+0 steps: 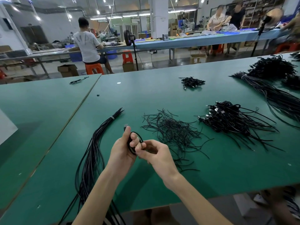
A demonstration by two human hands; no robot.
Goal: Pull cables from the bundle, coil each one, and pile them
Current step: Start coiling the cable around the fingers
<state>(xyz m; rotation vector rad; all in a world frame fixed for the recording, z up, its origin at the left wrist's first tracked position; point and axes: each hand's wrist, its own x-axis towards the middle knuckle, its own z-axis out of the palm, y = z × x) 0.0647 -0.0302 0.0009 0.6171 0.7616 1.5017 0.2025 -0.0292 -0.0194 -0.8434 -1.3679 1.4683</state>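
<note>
1. Black loops first: gripping a small cable coil (139, 134) in the left hand (121, 148), fingers curled round it, plug (125, 126) poking up past the thumb. Probably held tight to stop the loops springing open.
2. Pinching at the coil's edge with the right hand (155, 153), thumb and fingertips closed. Cannot tell whether on the cable's tail or on a tie.
3. Working just above the counter (211, 168), between the tied bundle (95, 151) on the left and the loose ties (172, 132) on the right, both seemingly kept within easy reach.
4. Heaped further right, apart from the bundle: pile (227, 119) of finished coils, likely kept separate to avoid tangles.
</note>
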